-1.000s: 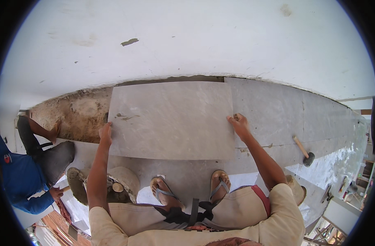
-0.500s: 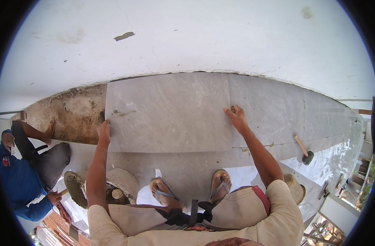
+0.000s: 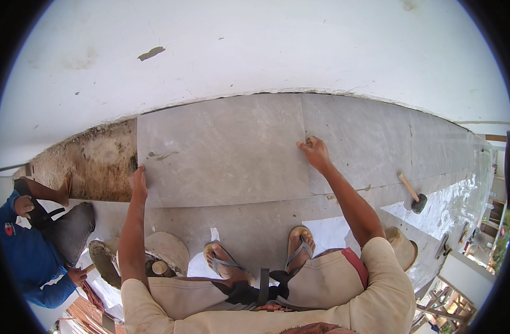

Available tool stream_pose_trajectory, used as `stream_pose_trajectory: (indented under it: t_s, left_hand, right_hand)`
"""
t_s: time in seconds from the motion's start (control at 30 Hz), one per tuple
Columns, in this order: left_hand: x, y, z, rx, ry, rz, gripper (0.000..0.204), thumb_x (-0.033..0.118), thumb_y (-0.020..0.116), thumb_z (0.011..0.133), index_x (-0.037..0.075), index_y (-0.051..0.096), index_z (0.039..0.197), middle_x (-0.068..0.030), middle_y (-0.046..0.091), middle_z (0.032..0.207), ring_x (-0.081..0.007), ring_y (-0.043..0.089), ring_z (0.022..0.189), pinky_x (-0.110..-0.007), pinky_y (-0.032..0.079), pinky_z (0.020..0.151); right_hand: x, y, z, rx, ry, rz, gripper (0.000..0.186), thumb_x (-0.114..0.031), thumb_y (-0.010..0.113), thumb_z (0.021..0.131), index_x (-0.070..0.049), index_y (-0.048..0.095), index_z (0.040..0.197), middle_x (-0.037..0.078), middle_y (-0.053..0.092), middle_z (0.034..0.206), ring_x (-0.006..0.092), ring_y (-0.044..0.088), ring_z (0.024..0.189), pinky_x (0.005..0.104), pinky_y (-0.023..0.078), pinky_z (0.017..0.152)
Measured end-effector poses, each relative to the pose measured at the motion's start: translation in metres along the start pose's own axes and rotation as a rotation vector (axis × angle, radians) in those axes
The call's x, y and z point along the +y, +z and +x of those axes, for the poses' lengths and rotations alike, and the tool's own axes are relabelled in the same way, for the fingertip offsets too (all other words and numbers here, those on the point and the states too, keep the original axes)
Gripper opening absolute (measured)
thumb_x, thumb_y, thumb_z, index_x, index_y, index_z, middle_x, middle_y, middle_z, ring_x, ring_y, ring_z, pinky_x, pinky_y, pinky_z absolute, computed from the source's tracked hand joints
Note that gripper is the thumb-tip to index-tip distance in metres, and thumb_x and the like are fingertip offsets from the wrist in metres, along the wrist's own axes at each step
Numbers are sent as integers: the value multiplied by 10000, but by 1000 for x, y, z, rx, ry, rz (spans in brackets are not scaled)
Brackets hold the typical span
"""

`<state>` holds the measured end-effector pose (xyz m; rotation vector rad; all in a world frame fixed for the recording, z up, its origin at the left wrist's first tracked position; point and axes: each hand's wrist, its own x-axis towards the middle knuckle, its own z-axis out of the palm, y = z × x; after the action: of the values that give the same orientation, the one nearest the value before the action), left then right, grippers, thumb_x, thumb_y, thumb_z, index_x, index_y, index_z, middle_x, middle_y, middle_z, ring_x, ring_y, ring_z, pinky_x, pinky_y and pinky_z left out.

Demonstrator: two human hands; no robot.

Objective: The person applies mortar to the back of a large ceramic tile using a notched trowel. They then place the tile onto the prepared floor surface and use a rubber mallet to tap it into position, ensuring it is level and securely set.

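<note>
A large grey floor tile (image 3: 221,150) lies before me against the foot of a white wall. My left hand (image 3: 138,182) is closed on its left edge, thumb near the top face. My right hand (image 3: 315,154) has curled fingers at its right edge, over the seam with the neighbouring grey tile (image 3: 355,139). The thumb side rests on the tile's surface; whether those fingertips reach under the edge is hidden. A small smear of mortar marks the tile near my left hand.
Bare rough bedding (image 3: 96,161) shows left of the tile. A mallet (image 3: 413,193) lies at right. Buckets (image 3: 168,250) stand by my left arm, another container (image 3: 401,249) by my right. A co-worker in a blue sleeve (image 3: 37,261) crouches at left, holding a handle.
The view has shifted slightly. Both my hands keep nearly the same places on the tile, which shows no clear movement against its neighbour. The co-worker's upper hand has moved lower in view.
</note>
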<state>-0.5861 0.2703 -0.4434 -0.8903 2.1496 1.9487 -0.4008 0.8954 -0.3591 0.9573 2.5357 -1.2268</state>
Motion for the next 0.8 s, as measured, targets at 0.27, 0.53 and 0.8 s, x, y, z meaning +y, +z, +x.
stream_pose_trajectory:
  t_s: [0.27,0.53,0.8]
  left_hand:
    - [7,0,-7,-10,61,0,416,230,746,923,202,459,622,122,321,599,-25,267,515,-267,164,500]
    - [10,13,-7,-15,-34,-49,384,224,759,927,185,497,649,108,398,651,-25,351,584,-250,244,549]
    - [5,1,6,8,-55,29,389,254,792,905,198,501,652,94,400,579,-55,328,475,-275,235,462]
  right_hand:
    - [-2,1,5,-28,21,-77,413,-369,754,876,29,640,872,173,668,789,289,630,746,431,499,710]
    - [0,3,9,49,68,30,355,-273,795,861,24,646,736,48,567,657,153,492,614,375,439,568]
    - [-5,4,3,43,154,191,276,-221,786,868,0,682,740,8,573,662,103,488,598,325,418,537]
